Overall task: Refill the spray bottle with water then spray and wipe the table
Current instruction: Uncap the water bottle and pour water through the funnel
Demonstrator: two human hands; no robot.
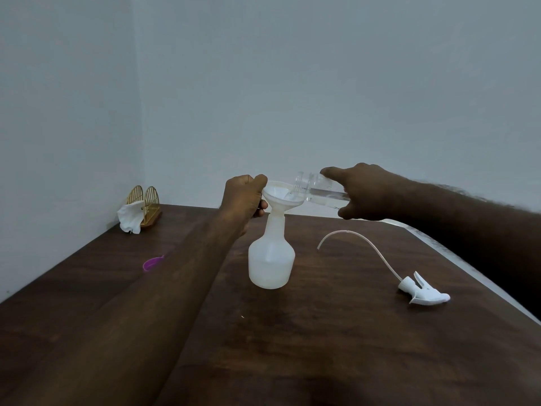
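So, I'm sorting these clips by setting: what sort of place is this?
Likely a plain room in a home: a wooden table set into a corner of bare walls, with a gold napkin holder on it.

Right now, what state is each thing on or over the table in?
spray bottle: upright, open, funnel in its neck.
funnel: gripped at its rim by the left hand.
water bottle: uncapped, tipped over the funnel, held by the right hand.
spray head: off, lying on the table with its tube.
napkin: tucked in the gold holder.
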